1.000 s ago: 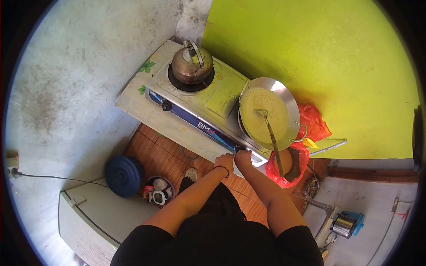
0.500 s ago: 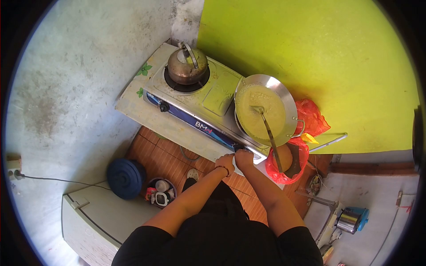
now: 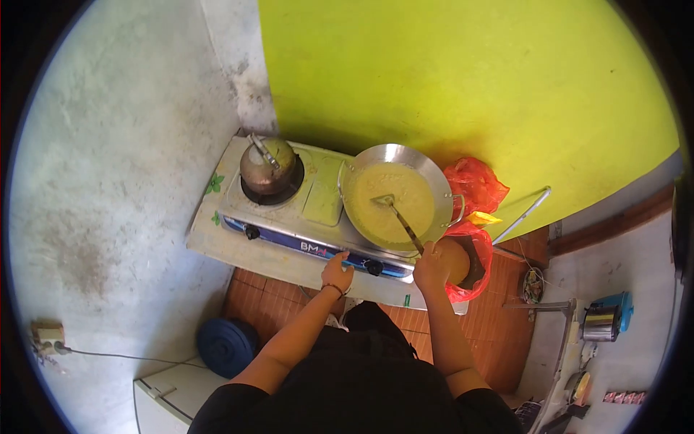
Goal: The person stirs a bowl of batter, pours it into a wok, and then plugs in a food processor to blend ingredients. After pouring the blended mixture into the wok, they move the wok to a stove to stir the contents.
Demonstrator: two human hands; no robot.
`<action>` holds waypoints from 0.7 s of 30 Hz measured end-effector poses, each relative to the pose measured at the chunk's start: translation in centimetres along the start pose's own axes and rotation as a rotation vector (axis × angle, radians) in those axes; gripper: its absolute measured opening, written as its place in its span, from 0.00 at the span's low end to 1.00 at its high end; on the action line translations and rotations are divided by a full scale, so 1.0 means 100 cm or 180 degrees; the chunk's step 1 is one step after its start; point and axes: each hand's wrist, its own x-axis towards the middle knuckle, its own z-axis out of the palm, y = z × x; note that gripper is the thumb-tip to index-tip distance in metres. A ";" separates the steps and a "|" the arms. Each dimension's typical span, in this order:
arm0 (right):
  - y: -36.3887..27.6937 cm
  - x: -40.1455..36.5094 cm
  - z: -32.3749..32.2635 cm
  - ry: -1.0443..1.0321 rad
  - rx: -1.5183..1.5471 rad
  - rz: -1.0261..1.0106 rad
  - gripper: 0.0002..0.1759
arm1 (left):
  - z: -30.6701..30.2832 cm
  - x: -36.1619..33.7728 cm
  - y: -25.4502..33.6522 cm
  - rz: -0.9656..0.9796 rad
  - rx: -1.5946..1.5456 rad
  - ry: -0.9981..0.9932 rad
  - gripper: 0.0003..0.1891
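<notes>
A wide metal wok (image 3: 442, 189) of pale yellow, frothy liquid (image 3: 394, 217) sits on the right side of the gas stove (image 3: 318, 210). The spatula (image 3: 406, 228) leans in it, its head partly under the liquid. My right hand (image 3: 431, 269) is closed around the upper end of its handle, at the wok's near rim. My left hand (image 3: 337, 275) holds nothing, fingers apart, in front of the stove panel and left of the right-hand knob (image 3: 373, 267).
A kettle (image 3: 266, 173) stands on the left burner. Beside the wok are a red plastic bag (image 3: 477, 189) and an open red bag (image 3: 486, 267) with a round tan thing (image 3: 454, 262) inside. A blue lidded bin (image 3: 226, 347) stands on the tiled floor (image 3: 271, 300).
Both hands were together at the right-hand knob. My right hand has moved right and taken hold of the spatula; my left has moved left off the knob. The camera view has shifted.
</notes>
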 end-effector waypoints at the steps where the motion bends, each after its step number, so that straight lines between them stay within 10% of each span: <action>1: 0.001 0.006 -0.001 -0.0631 0.0273 0.0288 0.20 | -0.003 0.009 0.007 -0.0034 0.0079 -0.0002 0.22; 8: 0.013 0.011 -0.031 -0.0828 0.1638 -0.0668 0.26 | -0.031 0.064 0.059 -0.0088 -0.0244 0.0603 0.20; 11: 0.008 0.021 -0.089 -0.1714 0.2638 0.0313 0.24 | -0.041 0.100 0.070 0.0162 -0.0248 0.1024 0.19; 21: -0.029 0.077 0.005 -0.0404 0.2176 -0.0412 0.24 | -0.069 0.160 0.133 -0.0257 0.0884 0.1344 0.13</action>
